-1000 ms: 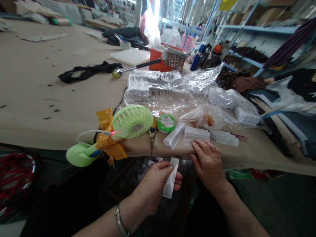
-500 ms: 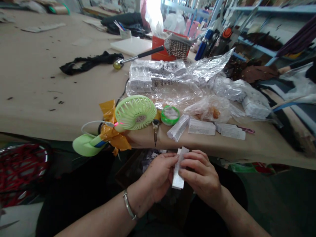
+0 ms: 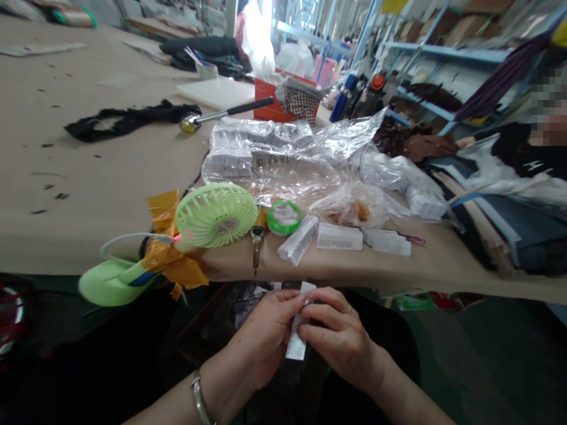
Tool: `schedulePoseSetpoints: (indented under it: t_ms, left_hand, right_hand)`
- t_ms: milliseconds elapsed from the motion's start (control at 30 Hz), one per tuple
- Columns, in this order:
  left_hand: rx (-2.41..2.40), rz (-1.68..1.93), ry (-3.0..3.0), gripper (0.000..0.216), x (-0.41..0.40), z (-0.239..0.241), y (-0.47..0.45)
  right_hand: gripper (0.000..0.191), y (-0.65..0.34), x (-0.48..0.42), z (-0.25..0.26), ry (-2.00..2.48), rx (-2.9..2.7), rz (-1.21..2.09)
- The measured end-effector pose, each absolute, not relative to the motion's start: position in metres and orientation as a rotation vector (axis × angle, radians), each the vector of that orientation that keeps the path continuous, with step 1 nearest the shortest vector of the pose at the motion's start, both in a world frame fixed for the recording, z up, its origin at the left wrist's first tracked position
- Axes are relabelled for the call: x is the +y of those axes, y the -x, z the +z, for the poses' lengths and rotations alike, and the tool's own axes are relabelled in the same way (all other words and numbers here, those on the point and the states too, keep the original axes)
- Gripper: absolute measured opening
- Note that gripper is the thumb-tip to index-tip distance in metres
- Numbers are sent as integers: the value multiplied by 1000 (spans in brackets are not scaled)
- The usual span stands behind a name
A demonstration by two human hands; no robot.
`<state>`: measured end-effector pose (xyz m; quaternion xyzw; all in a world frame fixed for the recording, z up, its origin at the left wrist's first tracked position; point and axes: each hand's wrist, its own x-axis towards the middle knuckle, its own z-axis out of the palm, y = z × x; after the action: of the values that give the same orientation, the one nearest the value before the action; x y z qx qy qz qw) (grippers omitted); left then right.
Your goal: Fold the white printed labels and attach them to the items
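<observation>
Two hands meet below the near edge of the table [image 3: 88, 195], both pinching one small white strip [image 3: 296, 348] that hangs upright between them: the left hand [image 3: 261, 336] grips it with thumb and fingertips at the upper part, and the right hand [image 3: 339, 336] closes on it from the other side, fingers curled over the strip's edge. A second ago only the left hand held the strip while the right hand lay flat on the table edge by the stacks of white labels [image 3: 339, 236]; half a second ago the right had already joined it, and since then the pair has sunk a little lower in the view and drawn closer together, so less of the strip shows. A metal bracelet [image 3: 198, 398] sits on the left wrist. On the table just above the hands, unchanged in their places, lie a green hand fan [image 3: 215, 213] bound with amber tape [image 3: 175, 262], a small green-rimmed round tub [image 3: 284, 217], a dark tool [image 3: 256, 245] hanging over the edge, and clear plastic bags [image 3: 274, 159] of white packs. The view has shifted slightly rightward, bringing another person's dark sleeve [image 3: 538, 156] into the far right.
</observation>
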<state>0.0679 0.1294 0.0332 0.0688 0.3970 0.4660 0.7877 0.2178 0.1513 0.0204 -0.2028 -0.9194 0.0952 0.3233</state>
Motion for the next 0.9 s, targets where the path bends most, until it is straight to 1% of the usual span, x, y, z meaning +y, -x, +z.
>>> schedulePoseSetpoints:
  t_ms: [67,100,167,233,300,333,400,500,600,667,733,800,867,900]
  left_hand:
    - [926,1004,-139,13,130,32,-69]
    - [967,994,-133,10,130,32,-69]
    - [1032,948,-141,8,131,31,-68]
    - [1053,909,-174,10,130,29,-67]
    - [1056,896,-197,11,128,27,-66]
    - [1055,891,-198,11,127,26,-67]
    - [1061,879,-187,10,125,24,-68]
    - [1088,872,-177,9,125,25,-68]
    - [1128,876,-189,8,126,25,-67]
    - [1142,881,-196,8,127,25,-67]
    - [1148,882,-197,8,127,25,-68]
    - [1135,882,-197,9,126,27,-69]
    - [1104,905,-188,9,125,29,-70]
    - [1068,940,-180,8,125,29,-70]
  right_hand:
    - [14,-226,155,23,540,-2415,247]
    - [17,-234,159,23,570,-2402,235]
    - [29,-255,172,25,727,-2347,146]
    - [39,-281,189,24,1038,-2236,-80]
    - [59,-303,204,20,1329,-2170,-303]
    - [63,-312,210,18,1430,-2178,-367]
    - [61,-324,215,12,1517,-2225,-431]
    - [42,-334,214,7,1418,-2271,-402]
    - [21,-342,210,10,1258,-2218,-277]
    - [14,-341,205,14,1205,-2134,-175]
    - [14,-328,197,19,1144,-2037,-53]
    - [19,-303,183,23,1022,-1977,99]
    - [24,-270,167,25,824,-2038,276]
    - [23,-254,158,24,718,-2117,316]
